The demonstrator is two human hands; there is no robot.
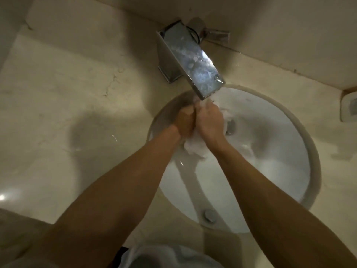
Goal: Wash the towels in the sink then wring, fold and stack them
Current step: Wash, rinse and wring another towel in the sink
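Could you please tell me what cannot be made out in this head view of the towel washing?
- Towel: mostly covered by the left hand and right hand; its size and fold cannot be told.
- Fingers: curled into the cloth, hidden by the hands' backs.
- Drain: partly behind the right hand.
- Wall fixture: cut off by the right edge.

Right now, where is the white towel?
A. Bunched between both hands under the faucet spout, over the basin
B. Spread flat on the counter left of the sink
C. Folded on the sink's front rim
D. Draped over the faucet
A: the left hand and right hand grip the bunched white towel together just below the faucet spout, over the sink basin.
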